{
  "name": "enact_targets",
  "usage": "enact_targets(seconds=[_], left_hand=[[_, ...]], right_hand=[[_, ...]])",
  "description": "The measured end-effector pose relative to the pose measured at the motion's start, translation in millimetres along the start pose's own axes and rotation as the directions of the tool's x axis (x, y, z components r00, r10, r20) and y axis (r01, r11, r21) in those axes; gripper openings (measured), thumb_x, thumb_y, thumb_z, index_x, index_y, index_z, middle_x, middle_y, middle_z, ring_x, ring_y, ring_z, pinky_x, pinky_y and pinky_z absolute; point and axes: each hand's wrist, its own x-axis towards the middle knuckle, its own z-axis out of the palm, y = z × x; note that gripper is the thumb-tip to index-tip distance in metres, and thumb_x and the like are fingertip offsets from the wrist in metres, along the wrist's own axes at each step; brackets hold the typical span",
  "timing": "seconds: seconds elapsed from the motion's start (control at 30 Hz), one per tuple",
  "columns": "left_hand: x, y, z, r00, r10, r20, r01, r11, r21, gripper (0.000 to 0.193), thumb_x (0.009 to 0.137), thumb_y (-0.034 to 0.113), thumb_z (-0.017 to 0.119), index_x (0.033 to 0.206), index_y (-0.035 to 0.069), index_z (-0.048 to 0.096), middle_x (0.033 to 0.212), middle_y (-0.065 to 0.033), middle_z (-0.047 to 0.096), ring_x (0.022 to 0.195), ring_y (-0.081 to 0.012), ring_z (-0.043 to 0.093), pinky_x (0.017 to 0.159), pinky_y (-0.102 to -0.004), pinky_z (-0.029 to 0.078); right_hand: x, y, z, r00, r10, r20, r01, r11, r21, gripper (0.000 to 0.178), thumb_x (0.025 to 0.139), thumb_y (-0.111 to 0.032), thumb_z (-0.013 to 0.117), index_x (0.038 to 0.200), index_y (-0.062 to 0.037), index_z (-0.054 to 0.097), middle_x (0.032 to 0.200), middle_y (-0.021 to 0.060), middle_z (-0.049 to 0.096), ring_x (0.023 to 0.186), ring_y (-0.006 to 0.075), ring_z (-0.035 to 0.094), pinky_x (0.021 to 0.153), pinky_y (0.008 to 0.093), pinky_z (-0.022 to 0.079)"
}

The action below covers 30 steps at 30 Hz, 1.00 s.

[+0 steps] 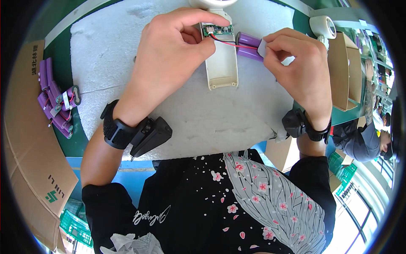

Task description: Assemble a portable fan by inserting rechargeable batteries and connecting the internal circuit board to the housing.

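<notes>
Your right hand (pixel 302 57), the nearer, pinches the right end of the purple battery pack (pixel 249 40), whose long axis runs crosswise beside the cream housing (pixel 221 67), while your left hand (pixel 173 46), thumb and forefinger parted, spans the circuit board (pixel 220 30), its grip unclear.

Our left forearm (pixel 101 156) crosses the near edge of the surface (pixel 73 146) and slants toward its far edge; our left hand (pixel 171 48) shows its back, index finger stretched rightward, thumb spread below. Our right forearm (pixel 311 146) lies toward the right edge, our right hand (pixel 304 59) angled leftward, thumb and fingers (pixel 275 59) drawn together.
</notes>
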Motion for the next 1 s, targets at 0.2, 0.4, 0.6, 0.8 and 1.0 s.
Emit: enact_targets(seconds=[0.2, 0.4, 0.6, 0.8, 1.0], left_hand=[[-1.1, 4.8, 3.2, 0.997, 0.060, -0.048, -0.062, 0.997, -0.036, 0.033, 0.078, -0.006, 0.060, 0.107, 0.005, 0.071, 0.089, -0.0008, 0.067, 0.072, -0.0054, 0.056, 0.066, -0.0198, 0.047], [-4.4, 3.0, 5.5, 0.995, 0.053, -0.084, -0.062, 0.993, -0.103, 0.025, 0.075, -0.005, 0.061, 0.096, 0.004, 0.072, 0.086, -0.0062, 0.065, 0.062, -0.0120, 0.058, 0.059, -0.0255, 0.048], [-2.7, 7.9, 0.0, 0.999, 0.041, 0.023, -0.039, 0.994, -0.107, 0.032, 0.078, -0.007, 0.058, 0.106, 0.002, 0.069, 0.111, -0.0074, 0.063, 0.073, -0.0073, 0.055, 0.065, -0.0210, 0.047], [-0.7, 5.3, -1.5, 0.998, 0.056, -0.009, -0.057, 0.984, -0.169, 0.027, 0.077, -0.005, 0.059, 0.100, 0.003, 0.070, 0.094, -0.0078, 0.065, 0.067, -0.0136, 0.060, 0.064, -0.0258, 0.050], [-2.9, 2.9, -0.4, 0.997, 0.073, -0.002, -0.072, 0.984, -0.164, 0.028, 0.076, -0.005, 0.059, 0.100, 0.003, 0.071, 0.093, -0.0076, 0.066, 0.068, -0.0133, 0.060, 0.064, -0.0256, 0.050]], right_hand=[[-0.2, -5.8, -6.2, 0.994, 0.095, 0.044, -0.101, 0.982, 0.158, 0.008, 0.076, 0.002, 0.072, 0.083, 0.0041, 0.068, 0.088, 0.0108, 0.069, 0.066, 0.0189, 0.066, 0.060, 0.0270, 0.053], [-2.8, -7.3, -1.7, 0.999, 0.045, 0.009, -0.046, 0.992, 0.119, 0.007, 0.077, 0.001, 0.072, 0.083, 0.0037, 0.068, 0.089, 0.0113, 0.068, 0.065, 0.0209, 0.066, 0.060, 0.0279, 0.053], [-5.3, -8.3, -3.3, 0.998, 0.036, 0.052, -0.042, 0.993, 0.106, 0.006, 0.079, 0.003, 0.068, 0.082, 0.0034, 0.063, 0.090, 0.0112, 0.064, 0.067, 0.0233, 0.065, 0.062, 0.0300, 0.052], [-2.7, -7.6, 0.5, 0.998, 0.004, 0.058, -0.008, 0.998, 0.064, 0.007, 0.079, 0.005, 0.064, 0.082, 0.0034, 0.058, 0.092, 0.0118, 0.060, 0.069, 0.0252, 0.063, 0.064, 0.0323, 0.051], [-7.1, -11.1, 5.7, 0.999, -0.010, 0.031, 0.009, 1.000, 0.023, 0.009, 0.078, 0.005, 0.064, 0.082, 0.0030, 0.056, 0.092, 0.0125, 0.057, 0.071, 0.0272, 0.061, 0.066, 0.0351, 0.051]])
